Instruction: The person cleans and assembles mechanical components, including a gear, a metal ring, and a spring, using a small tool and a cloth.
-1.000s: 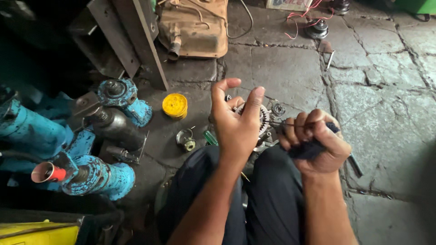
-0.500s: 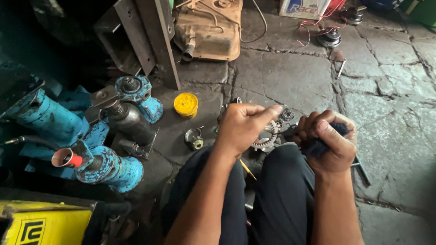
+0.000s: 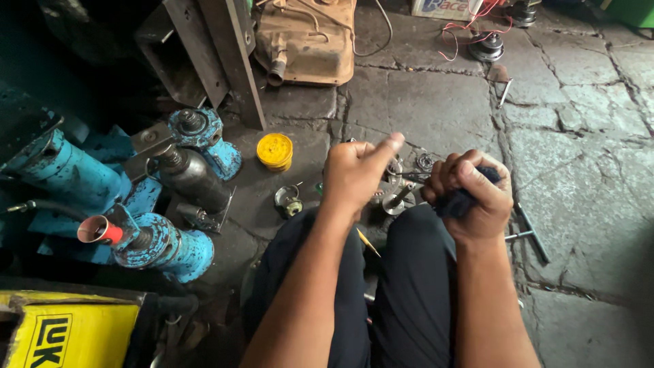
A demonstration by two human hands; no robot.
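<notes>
Head view: the left hand [image 3: 357, 174] is curled into a loose fist with the thumb stretched toward 2 o'clock; whether its grip encloses anything cannot be told. At its 3 o'clock, the right hand [image 3: 470, 194] has its grip clamped around a dark tool handle [image 3: 458, 202]. Between the hands, on the stone floor [image 3: 436, 109], lie small metal parts [image 3: 398, 194]. A yellow round tin [image 3: 274, 150] sits at the left hand's 9 o'clock, blue hydraulic jacks [image 3: 163, 238] farther out.
</notes>
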